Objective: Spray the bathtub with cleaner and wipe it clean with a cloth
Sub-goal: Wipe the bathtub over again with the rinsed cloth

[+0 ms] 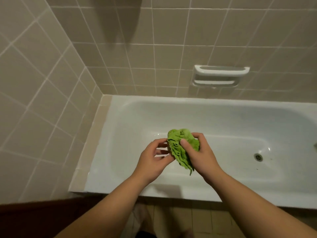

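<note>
Person stood at the tub (120, 184), both forearms reaching over its near rim. A green cloth (181, 148) was held in the air above the basin, bunched into a crumpled wad, not touching the enamel.

Right hand (200, 155): fingers and thumb curled round the upper, bulkier part of the cloth, thumb pressed across its front. Firm grip. Left hand (154, 160): fingers bent toward the cloth's left edge, tips at or just touching the folds. Whether it pinched the fabric could not be told; gaps showed between the fingers.

A loose tail of cloth hung below the right hand. No spray bottle in view. Drain (258, 157) lay well to the right on the tub floor. A white soap holder (221, 71) was set in the tiled wall (51, 83) behind.

Handling judgement: cloth looked soft, light and limp, with no stiffness of its own; it takes whatever shape the hand gives it. Wet or dry could not be told. Best held as a wad in the palm with a flat face left free for wiping; the hanging tail would drag unless gathered in.

Step judgement: cloth being gathered or refolded for wiping. The tub surface looked glossy, so probably slippery under pressure.
</note>
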